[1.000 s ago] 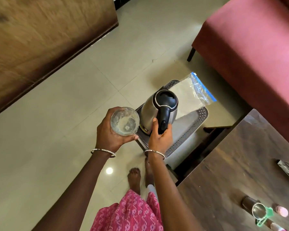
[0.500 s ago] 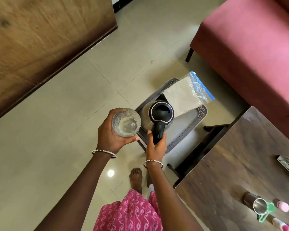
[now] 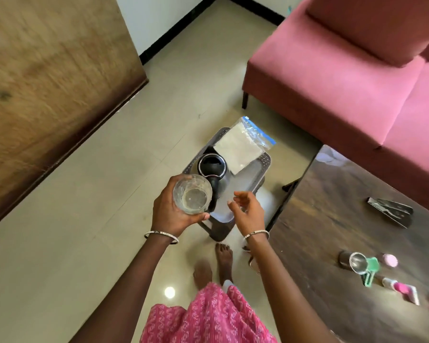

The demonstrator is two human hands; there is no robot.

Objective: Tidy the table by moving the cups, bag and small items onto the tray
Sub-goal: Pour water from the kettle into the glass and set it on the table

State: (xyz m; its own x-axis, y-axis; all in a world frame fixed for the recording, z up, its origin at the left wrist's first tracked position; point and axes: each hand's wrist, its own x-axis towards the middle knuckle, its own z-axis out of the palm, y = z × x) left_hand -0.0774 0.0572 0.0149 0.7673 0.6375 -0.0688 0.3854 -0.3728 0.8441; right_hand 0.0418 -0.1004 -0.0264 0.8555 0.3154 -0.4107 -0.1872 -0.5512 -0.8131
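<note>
My left hand grips a clear glass cup upright, just above the near left part of the grey tray. The tray rests on a low stool, and on it stand a steel kettle with a black lid and a clear zip bag with a blue strip. My right hand hovers with fingers apart over the tray's near edge, right of the kettle handle and holding nothing. On the dark wooden table at right lie a steel cup, a green scoop and pink small items.
A pink sofa stands behind the table. A shiny foil packet lies on the table's far side. A wooden panel fills the left. My bare feet stand on the tiled floor just before the stool.
My right hand set the kettle upright on the tray, let go of its handle and drew back to the right. The left hand kept the glass cup.
</note>
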